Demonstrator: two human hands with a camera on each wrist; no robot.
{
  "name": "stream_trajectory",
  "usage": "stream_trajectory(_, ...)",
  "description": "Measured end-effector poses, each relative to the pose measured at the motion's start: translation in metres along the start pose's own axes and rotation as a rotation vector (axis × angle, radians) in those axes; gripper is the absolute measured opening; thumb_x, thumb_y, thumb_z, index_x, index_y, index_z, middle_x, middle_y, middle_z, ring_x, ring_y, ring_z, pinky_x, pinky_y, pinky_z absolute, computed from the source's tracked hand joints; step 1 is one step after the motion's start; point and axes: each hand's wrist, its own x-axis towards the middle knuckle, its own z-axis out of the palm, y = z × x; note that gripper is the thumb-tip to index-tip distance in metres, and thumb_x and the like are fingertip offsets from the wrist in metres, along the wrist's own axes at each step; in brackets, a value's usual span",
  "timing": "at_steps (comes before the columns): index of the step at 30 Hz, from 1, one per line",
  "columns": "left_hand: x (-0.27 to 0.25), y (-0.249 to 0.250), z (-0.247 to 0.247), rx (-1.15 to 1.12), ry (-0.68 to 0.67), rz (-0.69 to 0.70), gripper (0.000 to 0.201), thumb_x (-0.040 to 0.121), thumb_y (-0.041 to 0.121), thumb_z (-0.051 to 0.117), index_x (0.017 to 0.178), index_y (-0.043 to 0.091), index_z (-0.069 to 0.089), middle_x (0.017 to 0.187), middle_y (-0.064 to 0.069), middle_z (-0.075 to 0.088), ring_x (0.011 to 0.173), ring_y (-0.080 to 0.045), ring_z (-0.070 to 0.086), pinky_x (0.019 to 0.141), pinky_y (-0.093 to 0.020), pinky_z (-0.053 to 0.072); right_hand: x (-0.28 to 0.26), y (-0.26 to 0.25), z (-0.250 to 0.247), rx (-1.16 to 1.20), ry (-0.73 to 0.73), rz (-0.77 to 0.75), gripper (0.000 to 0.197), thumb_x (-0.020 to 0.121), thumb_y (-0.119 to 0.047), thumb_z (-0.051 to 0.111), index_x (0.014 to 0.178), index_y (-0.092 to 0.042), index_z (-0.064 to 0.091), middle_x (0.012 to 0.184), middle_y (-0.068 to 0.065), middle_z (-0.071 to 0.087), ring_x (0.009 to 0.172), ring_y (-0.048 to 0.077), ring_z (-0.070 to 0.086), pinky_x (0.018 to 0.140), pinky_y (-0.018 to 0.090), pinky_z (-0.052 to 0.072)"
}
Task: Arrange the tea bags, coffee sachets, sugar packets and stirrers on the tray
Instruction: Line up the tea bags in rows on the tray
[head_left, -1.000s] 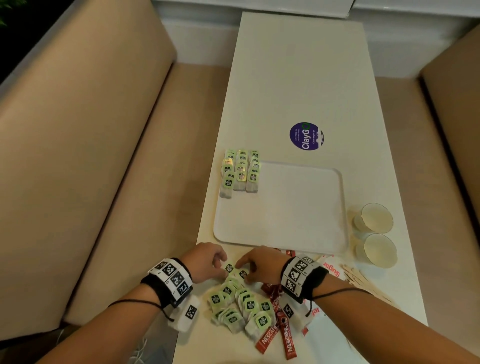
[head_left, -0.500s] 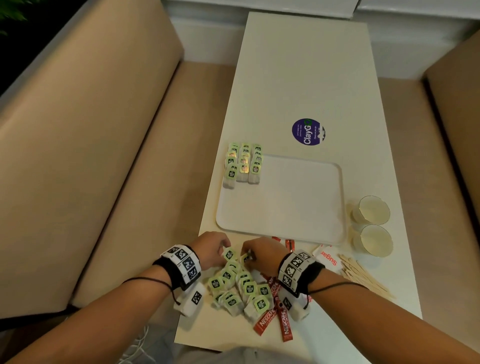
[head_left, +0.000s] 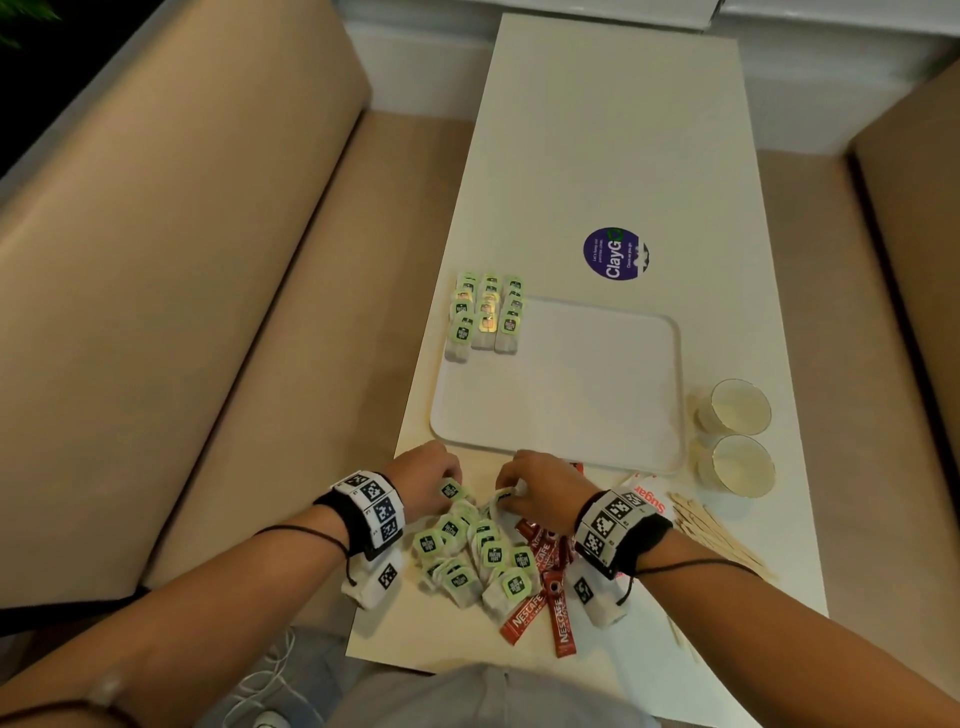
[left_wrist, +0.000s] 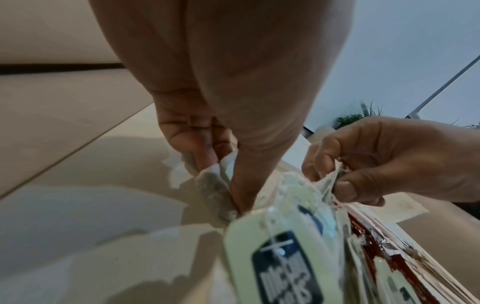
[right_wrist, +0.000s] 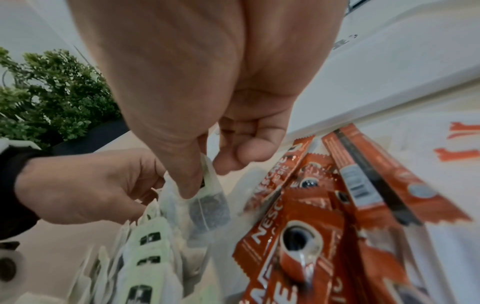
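Observation:
A loose heap of green-tagged tea bags lies at the table's near edge, with red coffee sachets to its right. My left hand pinches one tea bag at the heap's far-left side. My right hand pinches another tea bag between thumb and forefinger. The white tray lies just beyond both hands. Three rows of tea bags sit on its far-left corner. Sugar packets and wooden stirrers lie to the right of my right wrist.
Two paper cups stand right of the tray. A round purple sticker is on the table beyond the tray. Beige benches flank the narrow table on both sides. A green plant shows in the right wrist view.
Both hands have stayed at the far side of the heap, closing on tea bags. The right hand's bag has lifted a little from the pile. The head camera has shifted slightly.

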Motion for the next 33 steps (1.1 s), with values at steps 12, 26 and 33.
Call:
stream_trajectory(12,0.002,0.008,-0.007,0.117,-0.069,0.070,0.028,0.085,0.021,0.072,0.111,0.022,0.064,0.110,-0.001,0.052,0.097,-0.022,0.057,0.076,-0.027,0.040,-0.023,0.000,0.000,0.075,0.122,0.058,0.016,0.095,-0.025,0.063,0.108,-0.021,0.070,0.106,-0.002,0.073,0.095,0.019,0.066,0.084,0.033,0.053)
stream_trajectory(26,0.002,0.001,-0.042,-0.543,0.027,0.093,0.017,0.077,0.009,0.075,0.087,0.020,0.067,0.076,0.000,0.067,0.067,-0.014,0.060,0.068,-0.031,0.051,-0.032,-0.006,-0.020,0.276,0.239,0.042,0.005,0.094,-0.024,0.065,0.098,-0.025,0.068,0.073,-0.019,0.061,0.057,-0.001,0.055,0.056,0.018,0.037)
stream_trajectory(33,-0.001,0.031,-0.063,-0.766,0.072,0.097,0.018,0.087,-0.005,0.060,0.076,0.009,0.064,0.087,-0.024,0.072,0.066,-0.008,0.068,0.062,-0.025,0.052,-0.035,-0.024,-0.039,0.386,0.248,-0.062,0.011,0.095,-0.020,0.065,0.102,-0.025,0.071,0.085,-0.014,0.069,0.078,0.005,0.060,0.068,0.013,0.046)
